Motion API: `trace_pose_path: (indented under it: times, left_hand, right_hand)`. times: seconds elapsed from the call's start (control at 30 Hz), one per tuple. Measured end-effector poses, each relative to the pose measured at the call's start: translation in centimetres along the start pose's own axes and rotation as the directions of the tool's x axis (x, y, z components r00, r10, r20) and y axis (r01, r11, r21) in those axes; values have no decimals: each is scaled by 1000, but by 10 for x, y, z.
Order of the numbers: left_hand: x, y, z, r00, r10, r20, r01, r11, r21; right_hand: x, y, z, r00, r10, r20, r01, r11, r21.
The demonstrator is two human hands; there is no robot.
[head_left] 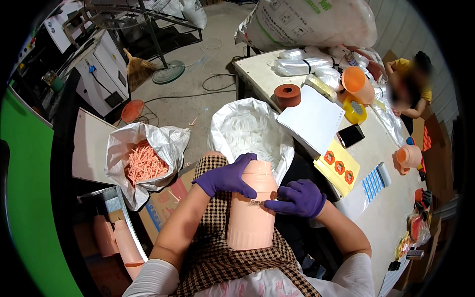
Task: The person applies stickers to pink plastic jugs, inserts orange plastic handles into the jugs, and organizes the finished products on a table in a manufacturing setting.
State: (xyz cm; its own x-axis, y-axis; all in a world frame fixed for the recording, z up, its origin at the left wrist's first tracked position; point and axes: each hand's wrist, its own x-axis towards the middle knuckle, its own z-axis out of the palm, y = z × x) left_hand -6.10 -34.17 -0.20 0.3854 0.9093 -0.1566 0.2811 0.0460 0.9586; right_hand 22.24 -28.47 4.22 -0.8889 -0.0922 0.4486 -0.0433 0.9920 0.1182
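Note:
A peach-pink plastic jug-like container (251, 222) stands tilted on my lap, over a checked apron (213, 198). My left hand (230, 177), in a purple glove, wraps round its narrower upper part, thumb across the front. My right hand (299, 199), gloved alike, is curled at the container's right side, with one fingertip reaching to a small clear label (257, 202) on the wall. Whether its bent fingers pinch anything is hidden. Just beyond the container sits a white sack (217, 131) of clear plastic rings (247, 129).
To the left, a white sack (170, 141) holds pink plastic sticks (145, 163); pink containers (127, 242) lie in a box below. The table on the right bears paper (311, 116), brown tape (287, 95), a phone (351, 135) and label sheets (373, 183). Another person (410, 89) sits beyond it.

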Motion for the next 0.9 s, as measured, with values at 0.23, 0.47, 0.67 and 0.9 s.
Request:
trace_pose_path:
  times: [0.23,0.47,0.67,0.9]
  left_hand:
    - [-7,14,1,996,-94,0,93,986,139]
    - [-30,-4,0,933,-102,-344,-65,895,-442]
    - [-1,10,-2,851,-45,-523,-349,695,-628]
    - [99,1,85,950,0,-312,-232,670,-705]
  right_hand:
    - [-5,-4,-3,974,60,217,-55,998,-26]
    - [-143,-1,-67,698,697,167,-612,701,-366]
    - [-170,-41,-92,390,918,-74,-917,380,-121]
    - [-176,-115,18,73,929,362,-483,-285,828]
